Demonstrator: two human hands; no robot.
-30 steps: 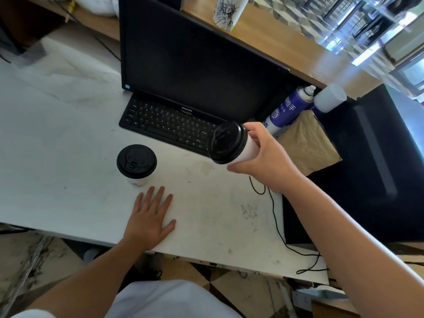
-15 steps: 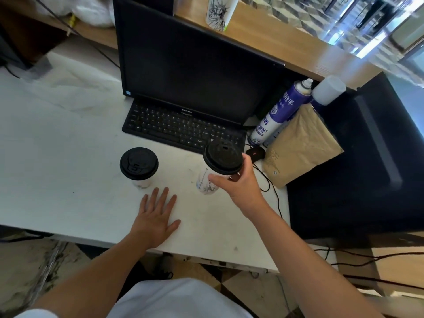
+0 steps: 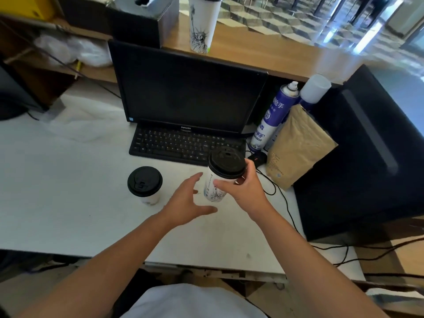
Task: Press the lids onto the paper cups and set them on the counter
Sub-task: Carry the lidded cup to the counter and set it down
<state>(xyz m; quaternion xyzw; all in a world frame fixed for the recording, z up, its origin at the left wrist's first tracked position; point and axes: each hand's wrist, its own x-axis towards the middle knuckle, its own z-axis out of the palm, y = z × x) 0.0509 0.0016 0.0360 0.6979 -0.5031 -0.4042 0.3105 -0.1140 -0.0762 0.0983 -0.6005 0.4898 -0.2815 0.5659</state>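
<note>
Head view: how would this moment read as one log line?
right hand: holds lidded cup | left hand: open, beside it | second cup: lidded, standing on desk

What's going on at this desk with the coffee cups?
A person is lidding paper cups. Their right hand grips a lidded cup upright by the keyboard; whether it touches the white desk is unclear. The left hand is open beside it, holding nothing. Another lidded cup stands on the desk, and a third cup on the wooden counter.
</note>
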